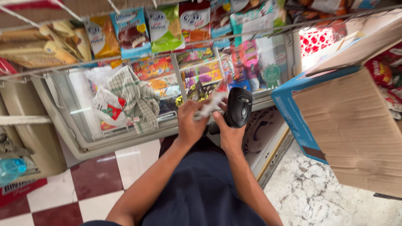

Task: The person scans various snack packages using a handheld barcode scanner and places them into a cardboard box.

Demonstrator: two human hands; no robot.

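Freezer chest: I see its glass lid under both hands, packets showing through; a checked cloth lies on top.
Cardboard box: open, blue-edged, standing just right of the hands.
Right hand: grip wrapped around the handle of a black barcode scanner, head tilted toward the packet, I judge to read it.
Left hand: fingers pinching a small white-and-red packet just beside the scanner head, above the lid.

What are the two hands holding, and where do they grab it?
The right hand holds a black barcode scanner by its handle. The left hand pinches a small white packet at its lower end.
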